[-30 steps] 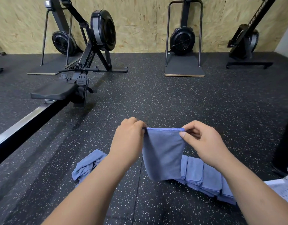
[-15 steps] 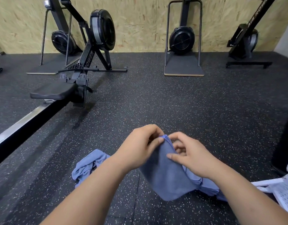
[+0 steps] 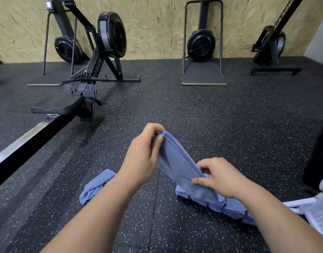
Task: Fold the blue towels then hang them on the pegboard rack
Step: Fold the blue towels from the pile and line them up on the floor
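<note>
Halved again since before, blue towel (image 3: 177,161) pinched by left hand (image 3: 144,157) and right hand (image 3: 221,178); folding step, next laying it onto folded stack (image 3: 231,207).

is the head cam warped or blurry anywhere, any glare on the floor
Head view: wide-angle bending shows at the edges, where the rower rail and wall line curve; the left hand, right hand and held towel look fairly sharp, the pegboard rack corner softer; lighting is even and soft, with only a dull sheen on the rubber floor and a brighter reflection along the rail.
</note>
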